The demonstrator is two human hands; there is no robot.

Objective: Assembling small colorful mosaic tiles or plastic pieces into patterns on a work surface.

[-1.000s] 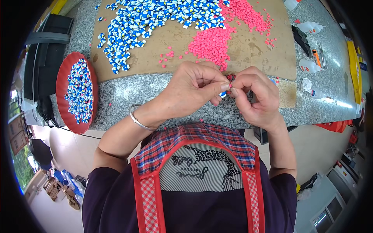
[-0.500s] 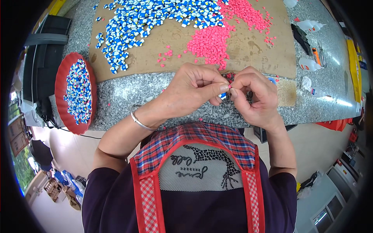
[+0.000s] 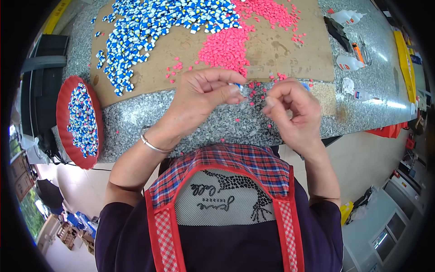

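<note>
You sit in a small assembly workshop: a granite bench point(image 3: 213, 122) holds heaped blue-and-white pieces point(image 3: 154, 22), pink pieces point(image 3: 226, 45), glue bottles point(image 3: 349, 62) and a filled red tray point(image 3: 63, 109).

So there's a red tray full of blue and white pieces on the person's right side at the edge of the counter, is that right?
Not quite. The red tray of blue and white pieces does sit at the edge of the granite counter, but on the person's left side, not the right. The head view shows it beyond the left hand.
</note>
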